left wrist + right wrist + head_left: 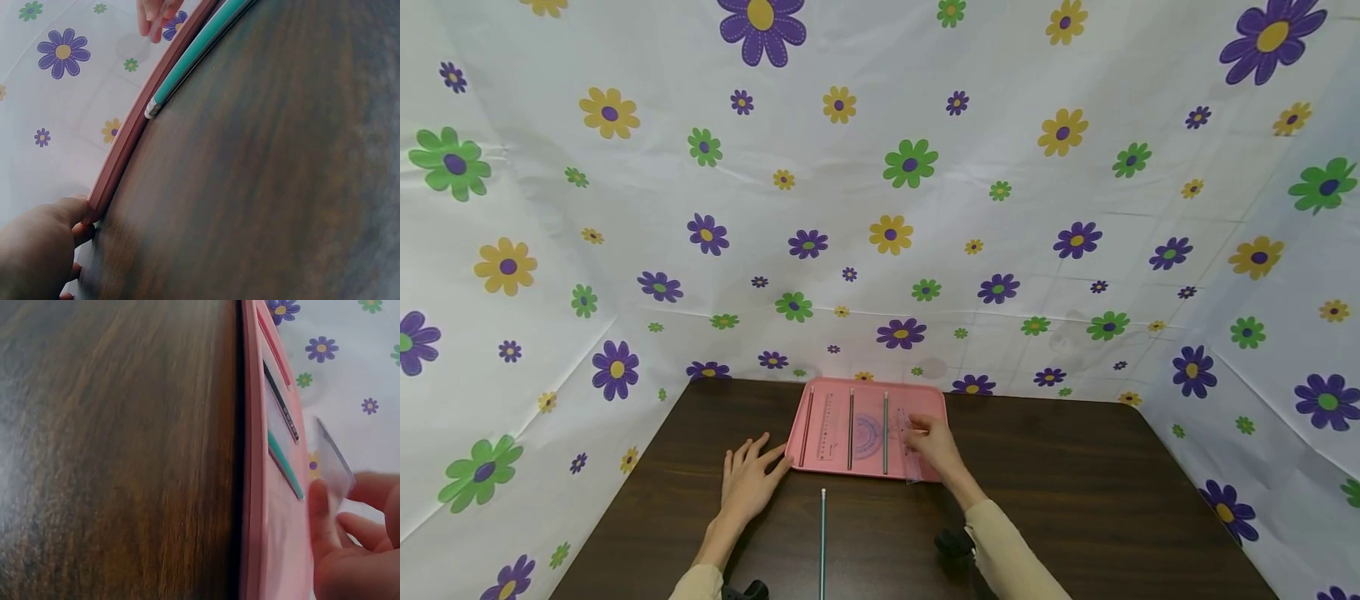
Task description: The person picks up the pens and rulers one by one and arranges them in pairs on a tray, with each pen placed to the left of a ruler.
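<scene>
A pink tray (868,384) lies on the dark table. In it, from left to right, are a dark red pencil (807,429), a clear ruler (826,429), a black pencil (851,433), a clear protractor (868,435) and a green pencil (885,437). My right hand (936,446) pinches a second clear strip, apparently a ruler (334,456), over the tray's right part; its lower end crosses the front rim. At the tray's front left corner my left hand (751,483) touches the rim, its fingers spread and fairly straight.
Another green pencil (823,542) lies on the table (1075,500) in front of the tray, its eraser end toward the tray. A white flowered cloth (865,208) hangs behind the table and along both sides.
</scene>
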{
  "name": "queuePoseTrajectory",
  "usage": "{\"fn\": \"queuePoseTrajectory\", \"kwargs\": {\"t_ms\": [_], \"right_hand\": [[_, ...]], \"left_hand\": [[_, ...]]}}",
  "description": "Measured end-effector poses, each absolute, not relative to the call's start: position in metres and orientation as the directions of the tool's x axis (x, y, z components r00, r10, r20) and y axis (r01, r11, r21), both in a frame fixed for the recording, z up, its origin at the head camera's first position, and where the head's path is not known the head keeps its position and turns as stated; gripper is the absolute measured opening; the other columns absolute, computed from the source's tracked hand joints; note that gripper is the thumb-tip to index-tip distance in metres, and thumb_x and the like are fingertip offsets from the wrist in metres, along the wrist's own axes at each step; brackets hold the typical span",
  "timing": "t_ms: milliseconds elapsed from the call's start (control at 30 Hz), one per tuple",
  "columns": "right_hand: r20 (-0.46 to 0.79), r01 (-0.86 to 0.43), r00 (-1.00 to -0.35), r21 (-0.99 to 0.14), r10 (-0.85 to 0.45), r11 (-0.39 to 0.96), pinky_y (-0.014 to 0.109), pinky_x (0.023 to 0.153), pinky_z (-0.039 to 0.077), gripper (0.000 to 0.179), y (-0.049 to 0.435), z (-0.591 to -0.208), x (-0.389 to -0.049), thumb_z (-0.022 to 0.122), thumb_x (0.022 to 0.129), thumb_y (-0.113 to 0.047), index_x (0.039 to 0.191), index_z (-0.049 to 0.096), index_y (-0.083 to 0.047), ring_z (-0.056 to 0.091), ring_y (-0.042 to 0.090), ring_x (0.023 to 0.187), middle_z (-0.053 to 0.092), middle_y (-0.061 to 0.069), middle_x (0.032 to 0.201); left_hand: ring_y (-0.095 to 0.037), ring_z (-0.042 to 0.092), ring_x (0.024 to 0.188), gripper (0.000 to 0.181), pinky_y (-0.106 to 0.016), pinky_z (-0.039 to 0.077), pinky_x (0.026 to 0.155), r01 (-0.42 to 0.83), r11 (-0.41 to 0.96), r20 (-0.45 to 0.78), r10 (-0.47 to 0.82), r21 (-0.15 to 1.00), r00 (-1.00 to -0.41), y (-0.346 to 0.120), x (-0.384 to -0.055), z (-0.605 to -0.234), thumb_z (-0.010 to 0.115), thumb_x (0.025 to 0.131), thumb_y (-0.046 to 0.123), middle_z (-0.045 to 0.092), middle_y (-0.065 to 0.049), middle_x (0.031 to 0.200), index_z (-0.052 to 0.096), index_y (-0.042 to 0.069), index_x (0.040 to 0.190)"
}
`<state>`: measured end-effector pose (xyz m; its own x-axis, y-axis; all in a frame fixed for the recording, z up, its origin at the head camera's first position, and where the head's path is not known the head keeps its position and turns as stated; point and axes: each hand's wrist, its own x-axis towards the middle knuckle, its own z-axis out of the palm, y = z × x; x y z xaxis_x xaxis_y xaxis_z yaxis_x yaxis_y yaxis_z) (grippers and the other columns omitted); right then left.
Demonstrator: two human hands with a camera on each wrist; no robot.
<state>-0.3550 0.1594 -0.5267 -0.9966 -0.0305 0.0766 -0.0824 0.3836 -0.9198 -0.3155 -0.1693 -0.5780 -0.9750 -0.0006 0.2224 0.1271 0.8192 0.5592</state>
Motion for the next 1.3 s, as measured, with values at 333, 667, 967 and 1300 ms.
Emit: {"fn": "queuePoseTrajectory", "kwargs": {"t_ms": [333,667,967,1300], "right_hand": [[0.137,-0.154,-0.988,-0.871,-0.070,0.466,0.031,0.072,0.057,0.059,0.154,-0.537,-0.359,0.067,0.073,0.010,0.129,0.054,0.018,0.067,0.034,0.096,0.061,0.034,0.122],[0.284,-0.282,-0.952,-0.679,-0.112,0.678,0.033,0.072,0.055,0.010,0.147,-0.548,-0.363,0.071,0.082,0.001,0.090,0.076,0.004,0.064,0.018,0.080,0.073,0.014,0.088],[0.312,-0.357,-0.925,-0.515,-0.218,0.780,0.044,0.078,0.052,0.019,0.141,-0.548,-0.357,0.067,0.090,-0.006,0.101,0.075,0.007,0.058,0.027,0.086,0.061,0.017,0.098],[0.266,-0.339,-0.935,-0.479,-0.234,0.810,0.040,0.076,0.045,0.030,0.137,-0.547,-0.352,0.067,0.089,-0.011,0.113,0.071,0.005,0.051,0.027,0.084,0.058,0.013,0.106]], "left_hand": [[-0.045,0.024,0.146,0.051,-0.068,0.002,0.117,0.131,0.819,0.229,-0.001,0.559,-0.974,-0.170,-0.315,-0.579,0.055,0.098,0.050,0.041,-0.020,0.155,0.064,0.016,0.135],[-0.046,0.024,0.146,0.051,-0.068,0.001,0.117,0.131,0.814,0.225,0.001,0.566,-0.974,-0.169,-0.315,-0.580,0.054,0.098,0.050,0.040,-0.021,0.155,0.064,0.016,0.135],[-0.046,0.026,0.145,0.050,-0.068,0.003,0.117,0.138,0.823,0.232,0.008,0.551,-0.973,-0.168,-0.316,-0.579,0.055,0.098,0.050,0.042,-0.020,0.154,0.064,0.017,0.134],[-0.046,0.024,0.146,0.050,-0.068,0.002,0.117,0.140,0.814,0.240,0.000,0.564,-0.971,-0.169,-0.315,-0.580,0.055,0.098,0.048,0.041,-0.021,0.155,0.064,0.016,0.135]]}}
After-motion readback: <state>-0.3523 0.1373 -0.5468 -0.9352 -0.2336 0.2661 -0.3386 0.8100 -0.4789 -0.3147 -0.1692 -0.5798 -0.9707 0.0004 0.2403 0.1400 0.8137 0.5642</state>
